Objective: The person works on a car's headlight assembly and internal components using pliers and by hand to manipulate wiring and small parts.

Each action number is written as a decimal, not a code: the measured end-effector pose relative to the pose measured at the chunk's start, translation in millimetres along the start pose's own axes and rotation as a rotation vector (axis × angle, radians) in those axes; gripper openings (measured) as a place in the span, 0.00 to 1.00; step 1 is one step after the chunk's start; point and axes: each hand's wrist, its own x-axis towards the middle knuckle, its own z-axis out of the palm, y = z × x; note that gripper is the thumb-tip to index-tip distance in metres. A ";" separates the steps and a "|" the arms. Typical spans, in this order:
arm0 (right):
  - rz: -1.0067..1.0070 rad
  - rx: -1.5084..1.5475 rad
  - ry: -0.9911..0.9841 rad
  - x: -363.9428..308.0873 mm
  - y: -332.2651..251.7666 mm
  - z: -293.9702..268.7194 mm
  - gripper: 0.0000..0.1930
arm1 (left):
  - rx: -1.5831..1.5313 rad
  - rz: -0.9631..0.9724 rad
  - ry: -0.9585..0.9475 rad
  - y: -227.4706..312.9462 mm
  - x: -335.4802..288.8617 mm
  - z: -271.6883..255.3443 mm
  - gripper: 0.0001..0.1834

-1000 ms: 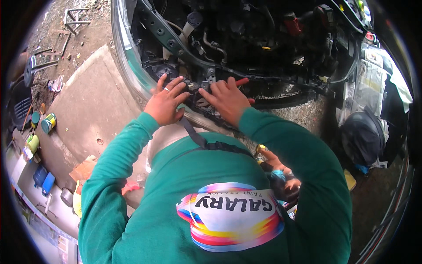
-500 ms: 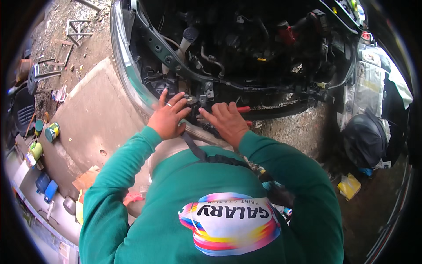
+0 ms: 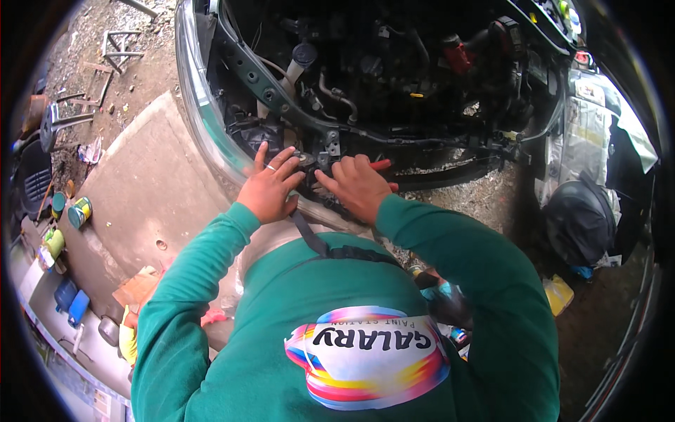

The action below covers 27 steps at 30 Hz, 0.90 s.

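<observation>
My left hand (image 3: 270, 184) lies with spread fingers, a ring on one of them, on the clear-edged headlight at the front corner of a car. Beside it, my right hand (image 3: 357, 187) is wrapped round a pair of pliers with red handles (image 3: 380, 164); both handle ends stick out past the hand on its right. The pliers' jaws are hidden under the fingers, near a metal bracket (image 3: 332, 143) on the car's front frame. Between the two hands sits a small light-coloured fitting (image 3: 304, 160). A black strap (image 3: 309, 233) hangs at the waist of my green shirt.
The open engine bay (image 3: 394, 77) lies ahead, with a reservoir cap (image 3: 304, 55) and hoses. At left, a concrete slab (image 3: 162, 176) bears a green can (image 3: 80, 212); metal stools stand beyond it. A black bag (image 3: 582, 219) and a yellow packet (image 3: 557, 295) are at right.
My right hand has shifted slightly left with the pliers, and its fingers have curled in more. The left hand stays in the same place.
</observation>
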 end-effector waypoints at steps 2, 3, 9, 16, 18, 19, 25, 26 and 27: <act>-0.029 0.000 -0.001 4.7 5.1 -2.0 0.29 | 0.003 0.000 -0.001 -0.2 0.0 0.2 0.31; -0.060 -0.015 -0.013 7.1 7.5 -3.1 0.29 | -0.001 -0.001 -0.004 0.8 -0.3 0.2 0.31; -0.038 0.031 0.147 9.0 23.2 7.2 0.26 | -0.112 0.036 0.092 12.0 5.6 -22.8 0.30; 0.360 0.804 -0.028 -44.4 30.4 15.0 0.15 | -0.833 0.041 0.723 78.1 -3.6 -262.7 0.20; 0.440 0.937 -0.028 -60.7 29.9 44.7 0.15 | -1.103 0.411 0.436 91.1 -9.1 -348.3 0.21; 0.511 1.063 -0.041 -66.3 27.5 61.5 0.15 | -1.223 0.589 0.281 95.3 -14.1 -378.5 0.24; 0.909 1.583 -0.296 -95.8 -9.3 136.0 0.10 | -0.924 0.905 0.569 117.0 -22.3 -398.6 0.24; 0.905 1.585 -0.287 -103.5 -21.3 165.5 0.10 | -0.876 0.920 0.620 125.8 -22.2 -397.0 0.24; 0.920 1.736 -0.235 -112.8 -40.3 201.0 0.13 | -0.832 0.937 0.674 133.7 -21.7 -395.4 0.23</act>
